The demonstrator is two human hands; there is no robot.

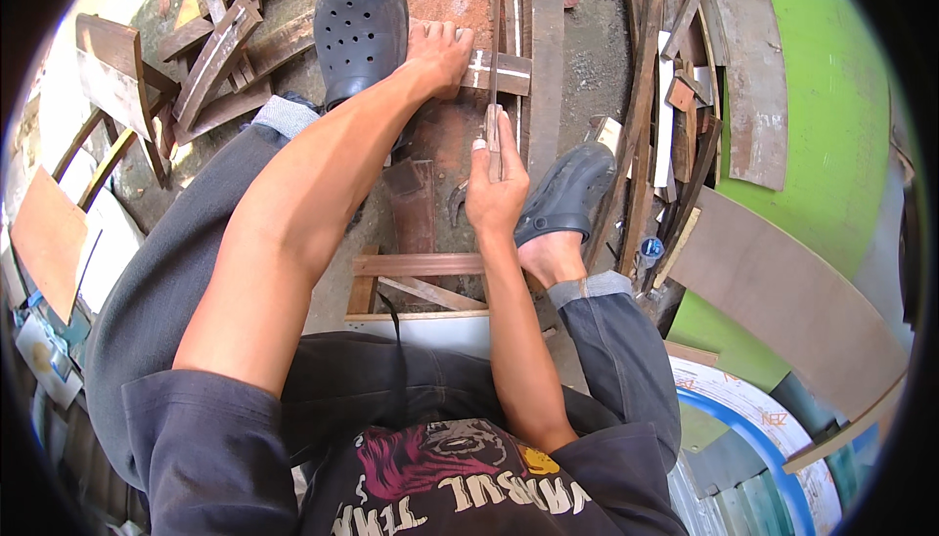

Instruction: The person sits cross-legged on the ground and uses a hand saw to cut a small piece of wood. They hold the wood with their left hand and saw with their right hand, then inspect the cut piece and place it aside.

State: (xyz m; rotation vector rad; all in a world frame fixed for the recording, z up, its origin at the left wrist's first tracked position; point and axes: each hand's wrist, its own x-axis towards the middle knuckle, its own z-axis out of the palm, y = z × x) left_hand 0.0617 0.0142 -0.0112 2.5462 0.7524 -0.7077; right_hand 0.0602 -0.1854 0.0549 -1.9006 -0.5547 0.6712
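Note:
I sit low, looking down between my knees. My left hand [440, 52] presses flat on a short dark wooden piece [509, 71] with pale marks on it, which lies across a long upright plank [543, 57]. My right hand [496, 189] grips the handle of a thin saw [493, 96]; its blade runs up to the wooden piece. My feet wear dark clogs, one at the left [364, 32], one at the right [567, 194].
A small wooden frame [416, 277] lies on the ground below my hands. Curved and straight wood offcuts [220, 52] are piled at the upper left, long strips [650, 125] at the right. A green curved surface [831, 125] with brown boards fills the right.

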